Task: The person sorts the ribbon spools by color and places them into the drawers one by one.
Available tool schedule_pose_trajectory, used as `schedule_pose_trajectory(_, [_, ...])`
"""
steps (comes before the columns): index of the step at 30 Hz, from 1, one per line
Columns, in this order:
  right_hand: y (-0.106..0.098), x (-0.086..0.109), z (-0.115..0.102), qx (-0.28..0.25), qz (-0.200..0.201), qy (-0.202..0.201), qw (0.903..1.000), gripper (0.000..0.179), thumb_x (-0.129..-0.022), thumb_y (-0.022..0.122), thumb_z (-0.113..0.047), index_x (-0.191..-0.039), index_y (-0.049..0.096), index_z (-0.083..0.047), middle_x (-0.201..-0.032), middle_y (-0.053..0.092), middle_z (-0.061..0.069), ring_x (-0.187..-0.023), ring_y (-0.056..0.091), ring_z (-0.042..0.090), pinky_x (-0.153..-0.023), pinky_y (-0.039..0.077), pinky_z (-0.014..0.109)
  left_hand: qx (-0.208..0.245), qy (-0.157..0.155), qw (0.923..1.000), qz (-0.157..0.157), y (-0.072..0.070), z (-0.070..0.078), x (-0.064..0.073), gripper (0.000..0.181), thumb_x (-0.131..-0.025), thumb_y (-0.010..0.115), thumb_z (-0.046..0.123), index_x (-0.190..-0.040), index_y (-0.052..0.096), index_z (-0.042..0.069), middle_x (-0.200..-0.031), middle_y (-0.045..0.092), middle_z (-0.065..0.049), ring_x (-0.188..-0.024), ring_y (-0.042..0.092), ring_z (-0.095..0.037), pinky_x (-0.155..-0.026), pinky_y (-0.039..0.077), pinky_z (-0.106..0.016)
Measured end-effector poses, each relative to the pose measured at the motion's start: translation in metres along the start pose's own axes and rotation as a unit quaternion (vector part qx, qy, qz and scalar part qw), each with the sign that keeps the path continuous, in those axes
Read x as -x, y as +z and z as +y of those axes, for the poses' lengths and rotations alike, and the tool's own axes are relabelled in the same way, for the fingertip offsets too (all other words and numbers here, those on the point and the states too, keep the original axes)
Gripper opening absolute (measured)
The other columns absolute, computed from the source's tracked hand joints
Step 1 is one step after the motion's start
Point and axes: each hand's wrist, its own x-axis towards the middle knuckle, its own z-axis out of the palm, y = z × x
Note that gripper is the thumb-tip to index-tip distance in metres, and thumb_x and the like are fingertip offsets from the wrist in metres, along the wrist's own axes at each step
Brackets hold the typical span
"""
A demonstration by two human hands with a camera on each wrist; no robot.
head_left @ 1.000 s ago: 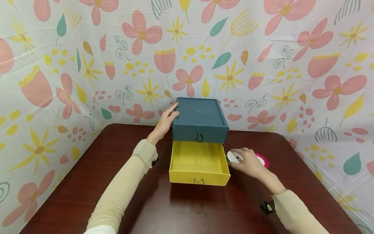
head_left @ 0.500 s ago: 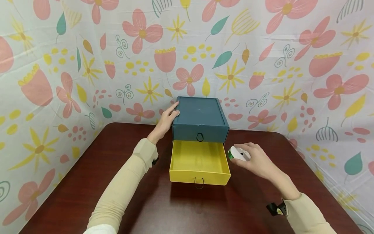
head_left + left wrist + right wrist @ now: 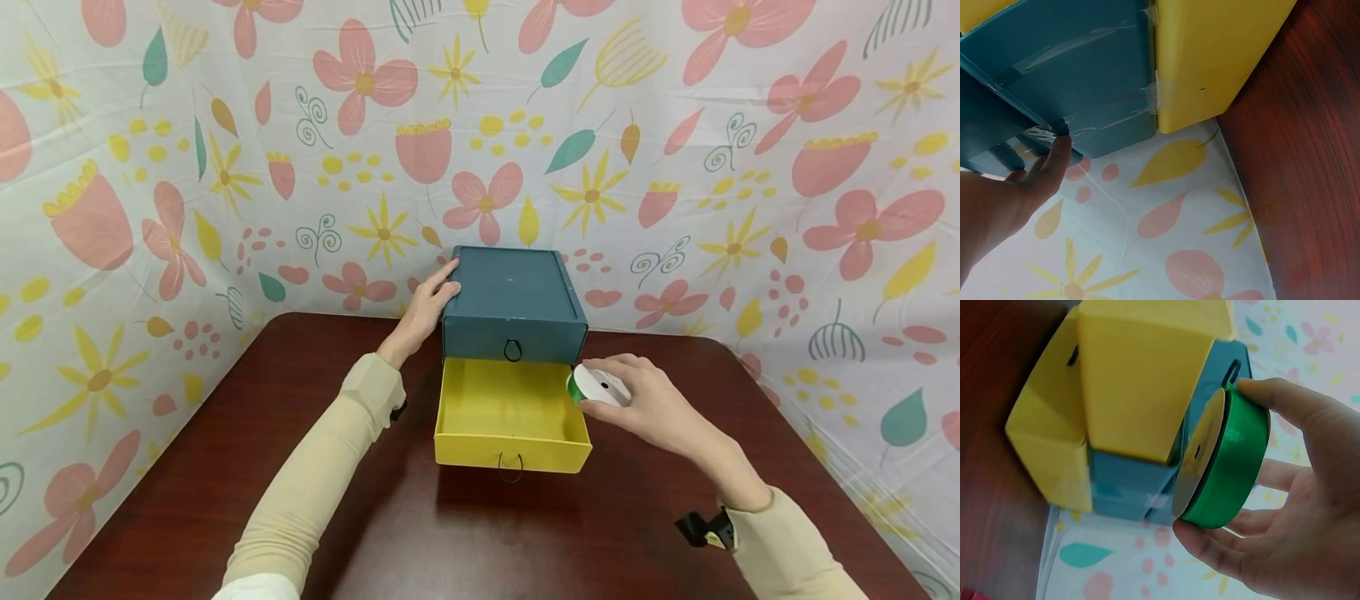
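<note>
My right hand (image 3: 648,404) holds a spool of green ribbon (image 3: 1235,462) by its rim between thumb and fingers. In the head view the spool's white side faces up, at the right edge of an open yellow drawer (image 3: 510,400). That drawer sticks out of a teal drawer unit (image 3: 517,283), and its inside is bare. My left hand (image 3: 423,317) rests on the unit's left top edge; in the left wrist view its fingertips touch the teal wall (image 3: 1097,81).
Another yellow drawer (image 3: 1050,419) sits beneath the open one. The teal front carries a black loop pull (image 3: 512,350). The dark red wooden table (image 3: 360,517) ends at a flowered cloth (image 3: 247,167). Something pinkish red shows at the right wrist view's lower left corner.
My right hand has lifted the green ribbon spool from beside the drawer and brought it left, to the drawer's right edge. The left hand stays where it was.
</note>
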Motion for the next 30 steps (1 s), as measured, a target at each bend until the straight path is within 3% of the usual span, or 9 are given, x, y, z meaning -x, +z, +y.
schedule_pose_trajectory(11, [0.013,-0.011,-0.031,-0.026,-0.027,-0.023,0.999,0.056,-0.082,0.074,-0.043,-0.129,0.063,-0.018,-0.124,0.061,0.008,-0.104,0.051,0.024,-0.076,0.046,0.034,0.003,0.013,0.9999,-0.006,-0.001,0.0,0.001,0.055,-0.102,0.04,0.038,-0.155,0.026,0.026,-0.162,0.017,-0.003,-0.149,0.02,-0.026,-0.119,0.023,-0.049])
schedule_pose_trajectory(18, [0.026,-0.021,-0.044,-0.046,-0.048,-0.05,0.9965,0.054,-0.081,0.075,-0.042,-0.128,0.063,-0.019,-0.12,0.061,0.006,-0.102,0.049,0.02,-0.071,0.047,0.028,0.004,0.014,0.9999,-0.004,0.0,-0.001,0.002,0.057,-0.102,0.04,0.037,-0.155,0.025,0.023,-0.162,0.018,-0.003,-0.149,0.02,-0.025,-0.119,0.024,-0.048])
schedule_pose_trajectory(24, [0.035,-0.032,-0.051,-0.03,-0.063,-0.074,0.9948,0.053,-0.08,0.076,-0.042,-0.125,0.064,-0.019,-0.115,0.062,0.005,-0.099,0.05,0.018,-0.07,0.047,0.027,0.005,0.013,0.9999,-0.008,0.0,-0.001,0.002,0.056,-0.103,0.04,0.039,-0.155,0.024,0.025,-0.163,0.016,-0.002,-0.15,0.019,-0.025,-0.12,0.022,-0.049])
schedule_pose_trajectory(30, [0.043,-0.04,-0.053,-0.02,-0.086,-0.065,0.9939,0.052,-0.079,0.076,-0.041,-0.125,0.064,-0.018,-0.114,0.062,0.005,-0.097,0.051,0.019,-0.07,0.048,0.026,0.004,0.014,0.9999,-0.008,0.0,0.0,0.002,0.056,-0.102,0.04,0.039,-0.155,0.025,0.025,-0.163,0.016,-0.001,-0.149,0.019,-0.025,-0.119,0.023,-0.049])
